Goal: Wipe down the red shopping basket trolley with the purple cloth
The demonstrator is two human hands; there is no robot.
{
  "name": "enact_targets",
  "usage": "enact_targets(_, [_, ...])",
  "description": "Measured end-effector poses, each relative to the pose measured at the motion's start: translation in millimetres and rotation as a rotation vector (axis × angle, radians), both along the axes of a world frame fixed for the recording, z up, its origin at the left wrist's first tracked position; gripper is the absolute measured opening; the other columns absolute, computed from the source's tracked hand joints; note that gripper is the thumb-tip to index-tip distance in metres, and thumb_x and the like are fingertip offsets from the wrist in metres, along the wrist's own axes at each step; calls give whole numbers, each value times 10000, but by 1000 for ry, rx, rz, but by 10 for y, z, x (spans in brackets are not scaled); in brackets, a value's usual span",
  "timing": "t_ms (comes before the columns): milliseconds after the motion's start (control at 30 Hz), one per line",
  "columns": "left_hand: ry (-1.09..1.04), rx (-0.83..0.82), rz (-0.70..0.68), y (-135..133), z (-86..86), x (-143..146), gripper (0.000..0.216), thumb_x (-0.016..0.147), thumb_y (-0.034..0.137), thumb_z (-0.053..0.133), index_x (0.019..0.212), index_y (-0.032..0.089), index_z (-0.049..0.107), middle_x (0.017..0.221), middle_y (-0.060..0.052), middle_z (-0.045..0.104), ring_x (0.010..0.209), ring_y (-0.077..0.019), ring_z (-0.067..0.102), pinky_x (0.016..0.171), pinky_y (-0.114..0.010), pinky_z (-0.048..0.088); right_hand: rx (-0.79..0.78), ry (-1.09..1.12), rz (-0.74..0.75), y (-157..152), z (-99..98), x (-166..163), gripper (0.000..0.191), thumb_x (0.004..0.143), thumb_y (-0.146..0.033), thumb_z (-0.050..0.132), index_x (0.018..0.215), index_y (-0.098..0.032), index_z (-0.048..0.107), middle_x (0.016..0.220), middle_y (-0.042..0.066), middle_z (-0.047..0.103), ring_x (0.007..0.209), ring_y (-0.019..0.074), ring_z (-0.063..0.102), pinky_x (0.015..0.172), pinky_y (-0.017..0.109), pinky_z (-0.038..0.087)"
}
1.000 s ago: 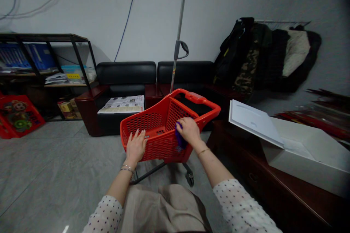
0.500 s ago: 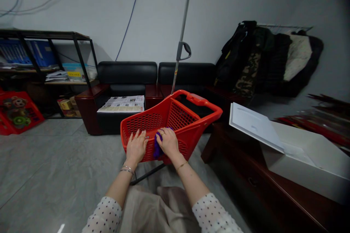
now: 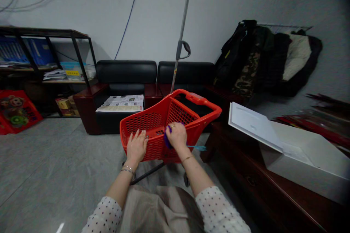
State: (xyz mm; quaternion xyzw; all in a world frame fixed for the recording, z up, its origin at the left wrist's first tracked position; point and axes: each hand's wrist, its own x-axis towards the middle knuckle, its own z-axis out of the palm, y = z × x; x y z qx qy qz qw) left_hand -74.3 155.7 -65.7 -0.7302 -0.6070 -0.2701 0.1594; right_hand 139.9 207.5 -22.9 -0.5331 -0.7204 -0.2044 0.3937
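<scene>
A red plastic shopping cart (image 3: 149,121) with mesh sides stands before me, its handle at the far right. My left hand (image 3: 137,146) rests on the near rim toward the cart's left end, fingers stretched out and holding nothing. Bunched under my right hand (image 3: 177,136) is a purple cloth (image 3: 166,141), pressed against the near rim around the middle of the cart. Most of the cloth is hidden by the fingers. A thin light-blue strip (image 3: 198,148) sticks out to the right of my right wrist.
Behind the cart stand black sofas (image 3: 127,72), with newspapers (image 3: 123,103) on one seat. At right, an open white box (image 3: 295,167) sits on a dark wooden table (image 3: 262,182). A metal pole (image 3: 183,22) rises behind the cart. Coats (image 3: 254,58) hang at the right wall.
My right hand has slid to the right along the near rim with the purple cloth. The light-blue strip has come into sight. My left hand stays where it was.
</scene>
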Motion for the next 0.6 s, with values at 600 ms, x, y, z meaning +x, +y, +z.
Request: enact_targets(600, [-12, 2, 10, 21, -19, 81, 459, 1007, 343, 335, 1402, 189, 511, 1406, -49, 573, 1374, -239, 449, 1167, -463, 294, 25, 22, 55, 130, -21, 262, 216, 899, -237, 513, 922, -156, 712, 967, 124, 698, 965, 240, 590, 957, 399, 435])
